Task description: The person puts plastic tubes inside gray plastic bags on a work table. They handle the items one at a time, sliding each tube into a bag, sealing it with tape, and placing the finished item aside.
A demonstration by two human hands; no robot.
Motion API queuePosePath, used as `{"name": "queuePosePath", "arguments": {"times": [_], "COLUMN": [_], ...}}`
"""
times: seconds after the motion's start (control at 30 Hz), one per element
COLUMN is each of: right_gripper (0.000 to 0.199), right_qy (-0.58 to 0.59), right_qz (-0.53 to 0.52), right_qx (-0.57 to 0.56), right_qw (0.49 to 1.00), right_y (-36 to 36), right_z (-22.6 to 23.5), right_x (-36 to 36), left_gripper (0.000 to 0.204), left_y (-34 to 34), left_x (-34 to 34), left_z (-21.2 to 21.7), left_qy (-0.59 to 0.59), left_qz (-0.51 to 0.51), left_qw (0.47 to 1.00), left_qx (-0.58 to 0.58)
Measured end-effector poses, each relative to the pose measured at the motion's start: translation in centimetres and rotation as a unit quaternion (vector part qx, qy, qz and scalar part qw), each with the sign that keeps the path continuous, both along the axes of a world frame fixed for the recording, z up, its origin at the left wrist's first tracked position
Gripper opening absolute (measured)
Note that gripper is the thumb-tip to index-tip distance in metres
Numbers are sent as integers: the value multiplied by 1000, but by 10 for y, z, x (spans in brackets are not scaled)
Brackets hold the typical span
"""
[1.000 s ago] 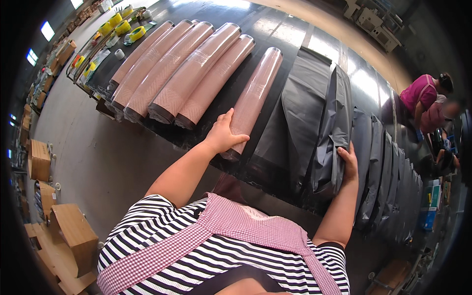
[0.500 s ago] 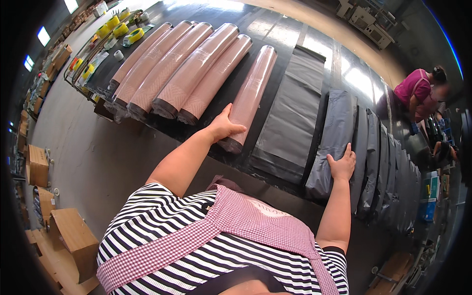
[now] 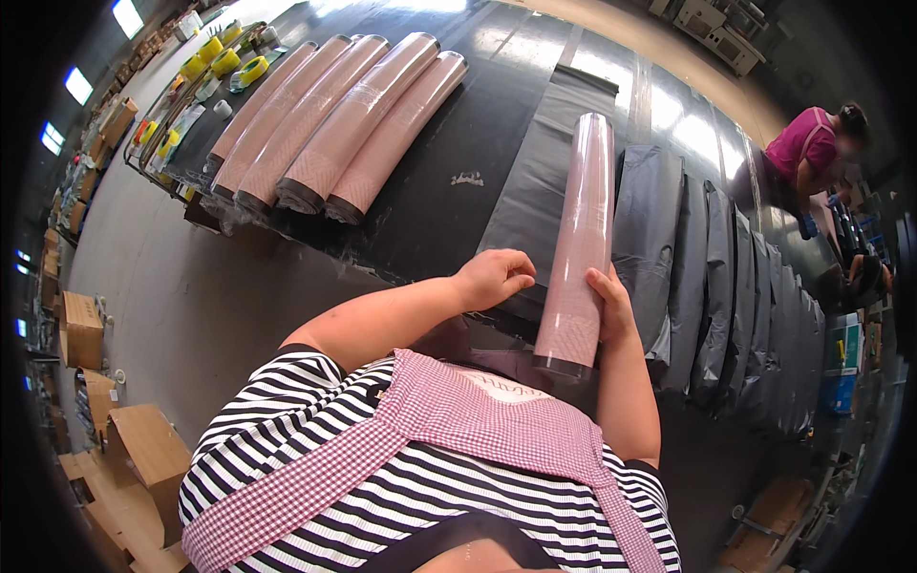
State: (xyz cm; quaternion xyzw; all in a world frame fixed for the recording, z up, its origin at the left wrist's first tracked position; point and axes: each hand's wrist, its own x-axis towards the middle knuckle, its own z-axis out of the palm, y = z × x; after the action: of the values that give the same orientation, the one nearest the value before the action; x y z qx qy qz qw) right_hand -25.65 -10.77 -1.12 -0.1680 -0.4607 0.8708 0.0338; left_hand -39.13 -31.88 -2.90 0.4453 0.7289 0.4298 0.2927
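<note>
A pink rolled mat [image 3: 579,239] with dark ends, in clear shiny film, is tilted over the near edge of the black table [image 3: 458,181]. My right hand [image 3: 613,304] grips its lower right side, thumb in front and the other fingers hidden behind it. To the left of the roll, my left hand [image 3: 497,277] is empty, fingers bent and apart from the thumb, near the table edge. Under and behind the roll lies a flat dark grey plastic sheet [image 3: 530,181], partly covered by it. A grey-wrapped roll [image 3: 645,210] rests just right of the pink one.
Several pink rolls [image 3: 368,119] lie side by side at the table's left. Several grey-wrapped rolls [image 3: 731,296] line its right side. Yellow tape rolls [image 3: 226,63] sit at the far left corner. Cardboard boxes [image 3: 148,463] stand on the floor. A person [image 3: 807,153] works at the far right.
The pink roll has moved right from the table onto the sheet area, lifted at its near end. My left hand has let go; my right hand has left the grey-wrapped roll and holds it.
</note>
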Motion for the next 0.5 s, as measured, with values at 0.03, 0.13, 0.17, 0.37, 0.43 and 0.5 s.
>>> {"name": "queuePosePath", "arguments": {"times": [0.03, 0.13, 0.17, 0.37, 0.43, 0.5], "right_gripper": [65, 73, 76, 111, 123, 125], "right_qy": [-2, -26, -25, -49, -52, -39], "right_qz": [8, 35, 39, 50, 39, 22], "right_qx": [-20, -35, -33, 85, 166, 156], "right_qw": [1000, 998, 998, 994, 984, 987], "right_y": [6, 13, 13, 4, -14, -54], "right_z": [2, 17, 23, 36, 28, 28], "right_x": [12, 49, 61, 146, 179, 201], "left_gripper": [36, 24, 21, 18, 17, 16], "left_y": [6, 16, 20, 32, 39, 37], "left_x": [-13, -33, -32, -28, -36, -40], "left_z": [-13, -57, -57, -50, -51, -55], "left_qy": [189, 407, 426, 515, 491, 413], "left_qz": [-29, -112, -135, -199, -169, -111], "left_qw": [981, 906, 895, 829, 854, 904], "left_qx": [-38, 22, -11, -84, -41, -11]}}
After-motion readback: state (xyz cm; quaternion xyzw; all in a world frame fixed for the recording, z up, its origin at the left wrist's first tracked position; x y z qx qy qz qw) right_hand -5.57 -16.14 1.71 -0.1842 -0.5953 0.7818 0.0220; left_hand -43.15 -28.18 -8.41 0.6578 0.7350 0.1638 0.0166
